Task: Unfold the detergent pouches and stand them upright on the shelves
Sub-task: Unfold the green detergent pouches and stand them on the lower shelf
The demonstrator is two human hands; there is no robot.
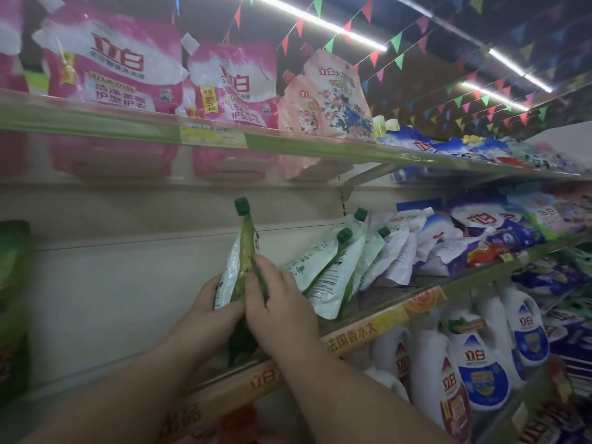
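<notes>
A green-and-white detergent pouch [241,254] with a dark green cap stands folded lengthwise above the middle shelf [378,325]. My left hand [211,312] grips its lower left side from behind. My right hand [275,302] holds its right edge, fingers pressing on the fold. To the right, several more green-capped pouches [333,267] lean backward on the same shelf.
Pink pouches [115,62] and a floral pouch [333,94] stand on the top shelf. Blue and purple bags [487,232] lie heaped at the right. White bottles [474,363] fill the lower shelf. A green pack [12,302] sits at the far left.
</notes>
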